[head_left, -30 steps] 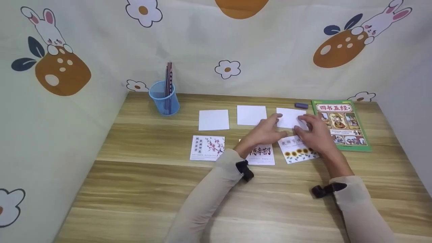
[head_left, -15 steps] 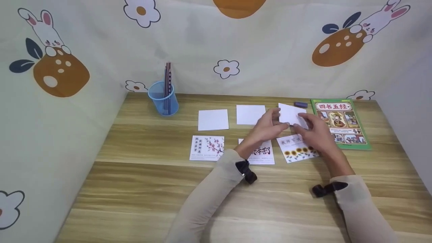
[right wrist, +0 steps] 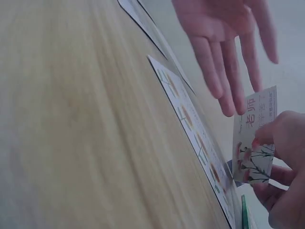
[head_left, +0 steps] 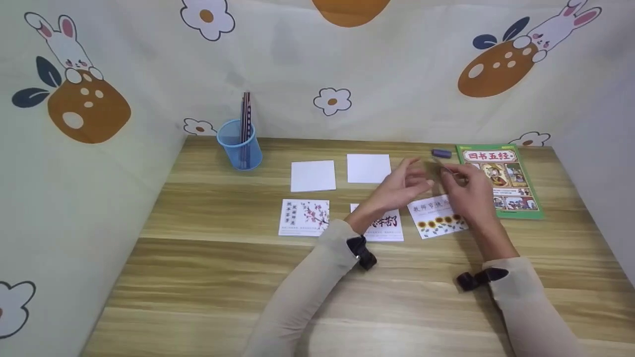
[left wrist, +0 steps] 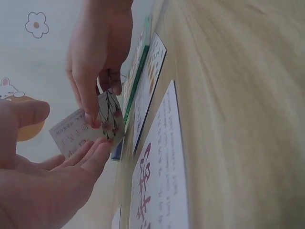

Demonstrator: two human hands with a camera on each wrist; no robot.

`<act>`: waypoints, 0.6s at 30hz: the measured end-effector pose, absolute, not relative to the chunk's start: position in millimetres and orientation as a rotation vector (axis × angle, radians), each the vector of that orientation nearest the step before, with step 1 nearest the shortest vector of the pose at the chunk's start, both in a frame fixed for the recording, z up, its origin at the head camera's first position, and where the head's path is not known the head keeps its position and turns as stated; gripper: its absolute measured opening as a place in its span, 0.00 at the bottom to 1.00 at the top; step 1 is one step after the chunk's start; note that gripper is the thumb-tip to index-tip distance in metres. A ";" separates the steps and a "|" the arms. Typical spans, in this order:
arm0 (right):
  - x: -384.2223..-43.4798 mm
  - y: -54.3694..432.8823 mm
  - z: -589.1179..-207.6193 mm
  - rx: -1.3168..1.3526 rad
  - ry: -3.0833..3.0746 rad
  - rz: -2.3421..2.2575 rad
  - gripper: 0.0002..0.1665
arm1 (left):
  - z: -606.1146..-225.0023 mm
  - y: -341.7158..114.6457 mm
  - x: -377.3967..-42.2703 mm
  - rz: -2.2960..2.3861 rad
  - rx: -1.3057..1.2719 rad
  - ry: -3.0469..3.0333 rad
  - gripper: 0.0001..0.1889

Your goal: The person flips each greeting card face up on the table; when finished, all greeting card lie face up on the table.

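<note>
My right hand pinches a greeting card between thumb and fingers and holds it up over the table. The card's printed side, with red writing and pink flowers on dark stems, shows in both wrist views; in the head view it appears nearly edge-on. Beside it my left hand has its fingers extended, palm toward the card, fingertips right at its edge in the left wrist view. Below the hands lies a sunflower card. A card with red lettering is partly covered by my left wrist.
Two white cards lie face down in the back row, and a plum-blossom card in front of them. A blue cup with pencils stands back left. A dark blue cylinder-like piece and a green-bordered book lie at right.
The white card at the right of the back row has been lifted, turned up on edge and over in my right hand. My left fingers have come away from it.
</note>
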State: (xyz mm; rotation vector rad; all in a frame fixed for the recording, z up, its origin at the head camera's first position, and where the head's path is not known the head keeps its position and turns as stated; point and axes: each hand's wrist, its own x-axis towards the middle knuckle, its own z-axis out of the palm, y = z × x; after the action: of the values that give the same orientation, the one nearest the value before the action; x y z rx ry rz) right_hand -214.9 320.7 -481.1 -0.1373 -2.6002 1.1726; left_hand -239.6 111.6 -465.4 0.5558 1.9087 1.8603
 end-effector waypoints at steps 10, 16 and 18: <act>-214.3 317.4 -477.9 -0.209 -2.605 1.343 0.47 | -465.1 104.7 -243.3 1.280 1.053 2.091 0.33; -212.9 313.9 -477.9 -0.174 -2.595 1.306 0.28 | -464.7 103.6 -245.2 1.142 1.214 2.207 0.30; -212.7 313.1 -477.7 -0.174 -2.589 1.293 0.23 | -463.4 101.8 -245.0 1.121 1.190 2.276 0.31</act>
State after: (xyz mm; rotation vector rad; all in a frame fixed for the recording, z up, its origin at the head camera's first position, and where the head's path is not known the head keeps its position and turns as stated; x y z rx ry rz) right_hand -212.7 313.1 -477.7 -0.1741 -2.5895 1.2929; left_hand -245.0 101.8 -463.4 1.1896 2.2760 1.1210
